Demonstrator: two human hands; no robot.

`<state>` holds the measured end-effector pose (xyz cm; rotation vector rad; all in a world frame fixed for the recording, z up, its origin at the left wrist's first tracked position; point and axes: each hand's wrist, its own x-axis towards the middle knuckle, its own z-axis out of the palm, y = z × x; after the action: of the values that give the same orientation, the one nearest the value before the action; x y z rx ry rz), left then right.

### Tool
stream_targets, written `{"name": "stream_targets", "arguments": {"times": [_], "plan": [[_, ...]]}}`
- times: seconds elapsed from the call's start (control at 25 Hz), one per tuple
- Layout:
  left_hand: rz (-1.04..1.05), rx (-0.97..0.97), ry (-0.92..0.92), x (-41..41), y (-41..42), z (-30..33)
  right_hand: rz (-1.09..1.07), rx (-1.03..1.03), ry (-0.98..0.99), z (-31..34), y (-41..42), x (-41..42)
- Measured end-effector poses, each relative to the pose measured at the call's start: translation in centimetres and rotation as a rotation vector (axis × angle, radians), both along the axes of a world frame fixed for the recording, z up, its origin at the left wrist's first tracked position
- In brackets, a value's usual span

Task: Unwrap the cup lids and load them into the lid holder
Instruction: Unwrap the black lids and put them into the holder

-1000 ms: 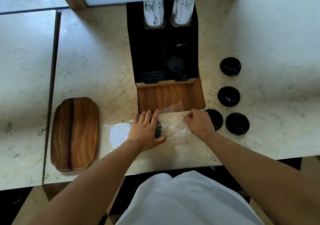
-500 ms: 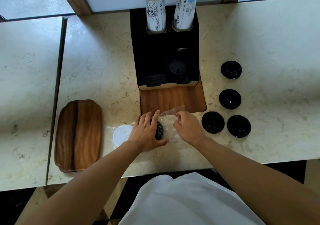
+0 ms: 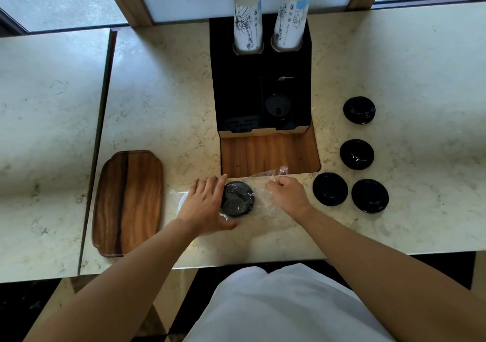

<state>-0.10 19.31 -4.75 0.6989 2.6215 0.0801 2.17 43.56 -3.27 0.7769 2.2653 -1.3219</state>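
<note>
A black cup lid [image 3: 237, 198] lies inside a clear plastic wrap [image 3: 264, 195] near the counter's front edge. My left hand [image 3: 203, 206] rests on the wrap at the lid's left side, fingers spread and thumb below the lid. A white lid [image 3: 182, 202] peeks out under that hand. My right hand [image 3: 286, 193] pinches the wrap's open end to the right of the lid. The black lid holder [image 3: 259, 89] stands behind, with one black lid [image 3: 278, 104] in its slot. Several bare black lids lie to the right, the nearest one [image 3: 330, 189] close to my right hand.
Two stacks of paper cups [image 3: 248, 21] stand in the holder's back. A wooden base [image 3: 271, 155] lies in front of the holder. A wooden tray [image 3: 128, 201] sits at the left. A gap [image 3: 97, 142] splits the marble counter.
My right hand has moved left along the wrap toward the wrapped lid. The black lid now shows more fully beside my left hand.
</note>
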Motion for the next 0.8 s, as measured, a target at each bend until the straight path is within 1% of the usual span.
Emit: {"name": "stream_targets", "arguments": {"times": [0.08,0.12,0.16,0.2,0.28,0.32,0.36,0.44,0.6,0.8], "plan": [[-0.018,-0.02,0.003,0.0,-0.2,0.0,0.078,0.039,0.007,0.3,0.5,-0.3],[-0.02,-0.029,0.005,0.0,-0.2,-0.1,0.105,0.006,0.029,0.3,0.6,-0.4],[-0.016,-0.035,0.007,0.0,-0.1,-0.1,0.085,-0.072,0.028,0.3,0.8,-0.7],[-0.008,-0.037,0.009,0.0,0.0,-0.1,-0.025,-0.198,0.02,0.6,0.8,-0.9],[0.004,-0.041,0.009,0.0,0.1,-0.1,-0.243,-0.456,-0.129,0.8,0.8,-1.0],[0.005,-0.042,0.008,0.0,0.2,-0.2,-0.287,-0.513,-0.171,0.5,0.9,-1.2],[0.005,-0.039,0.009,-0.1,0.2,-0.2,-0.262,-0.536,-0.195,0.5,0.9,-1.2],[0.004,-0.038,0.014,-0.2,0.3,-0.1,-0.145,-0.517,-0.187,0.4,1.0,-1.1],[0.008,-0.039,0.031,0.0,0.2,-0.3,-0.022,-0.478,-0.207,0.1,1.0,-1.7],[0.022,-0.041,0.032,0.1,-0.1,-0.7,0.052,-0.396,-0.213,0.5,0.3,-2.3]]}}
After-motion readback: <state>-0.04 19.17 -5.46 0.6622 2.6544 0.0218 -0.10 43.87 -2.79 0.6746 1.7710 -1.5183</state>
